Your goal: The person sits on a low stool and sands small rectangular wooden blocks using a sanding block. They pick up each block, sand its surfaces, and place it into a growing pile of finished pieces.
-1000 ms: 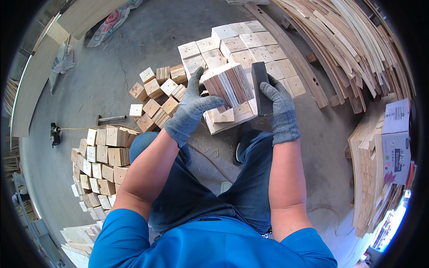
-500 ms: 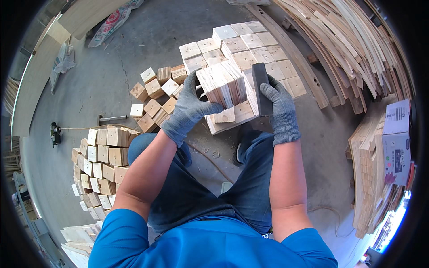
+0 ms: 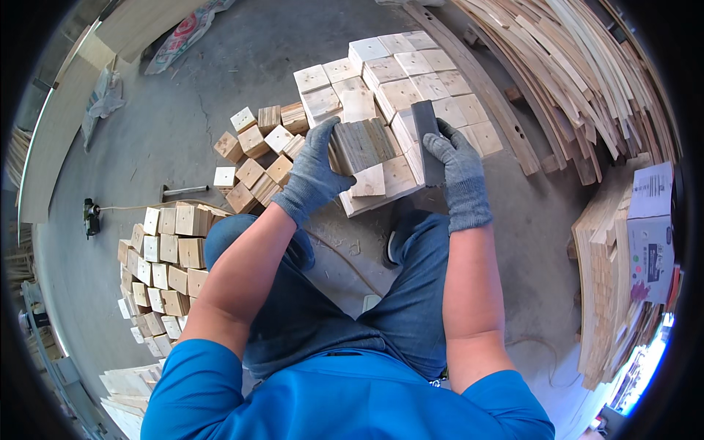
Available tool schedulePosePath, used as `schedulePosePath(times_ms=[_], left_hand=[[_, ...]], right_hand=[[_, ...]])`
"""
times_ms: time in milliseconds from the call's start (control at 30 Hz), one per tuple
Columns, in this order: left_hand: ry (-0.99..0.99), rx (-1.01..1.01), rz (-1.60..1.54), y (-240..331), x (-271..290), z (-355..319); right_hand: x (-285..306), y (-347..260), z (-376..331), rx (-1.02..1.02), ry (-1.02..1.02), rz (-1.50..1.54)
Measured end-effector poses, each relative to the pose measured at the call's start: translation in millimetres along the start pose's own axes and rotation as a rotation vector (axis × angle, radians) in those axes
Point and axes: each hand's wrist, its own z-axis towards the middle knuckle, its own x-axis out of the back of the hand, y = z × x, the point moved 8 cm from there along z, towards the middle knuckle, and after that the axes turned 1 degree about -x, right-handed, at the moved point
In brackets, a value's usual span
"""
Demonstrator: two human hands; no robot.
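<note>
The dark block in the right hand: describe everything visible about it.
The dark block is a flat, oblong, dark grey piece with a matt face; its material cannot be told. It stands nearly upright, long side vertical. The gloved right hand grips its lower half, fingers wrapped over its right edge. It sits just right of the wooden block held in the left hand, above the rows of pale wooden blocks. Whether it touches the held block cannot be told.
</note>
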Motion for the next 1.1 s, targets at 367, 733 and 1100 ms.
schedulePosePath(times_ms=[367, 733, 1100], left_hand=[[-0.013, 0.140, -0.200, -32.2, -16.2, 3.6], [0.088, 0.188, -0.476, -77.1, -67.5, 1.4], [-0.045, 0.149, -0.303, -76.2, -89.6, -12.8]], right_hand=[[-6.4, -15.0, -16.2, 0.020, -0.024, -0.086], [-1.8, -12.8, -14.9, 0.026, -0.005, -0.204], [-34.1, -15.6, -22.1, 0.310, -0.091, -0.704]])
